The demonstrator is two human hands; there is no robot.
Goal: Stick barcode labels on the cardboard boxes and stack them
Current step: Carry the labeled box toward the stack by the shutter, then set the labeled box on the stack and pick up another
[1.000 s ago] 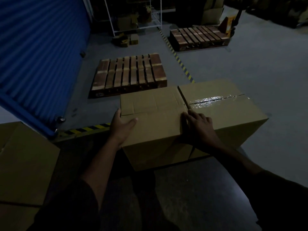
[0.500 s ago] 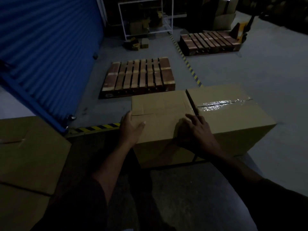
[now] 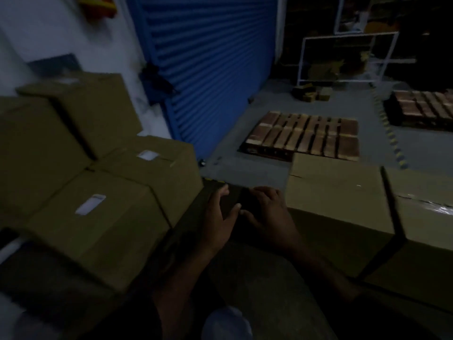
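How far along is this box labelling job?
Partly done, it seems. Two stacked boxes on the left already carry white labels. The left hand and right hand hover together, holding nothing visible. The box on the right shows no label and is not yet stacked.

Stacked boxes (image 3: 93,231): brown cardboard, matt, dull in the low light.
Labels (image 3: 90,204): white paper, flat on the box tops.
Right-hand box (image 3: 335,192): matt cardboard; clear tape (image 3: 431,207) along its seam, glossy, catching light.
Shutter (image 3: 210,69): blue ribbed metal, slight sheen.
Pallets (image 3: 304,136): bare wooden slats, rough, unpainted.
Floor (image 3: 245,168): grey concrete, smooth, matt.
Rack (image 3: 343,60): white-painted metal tubing.
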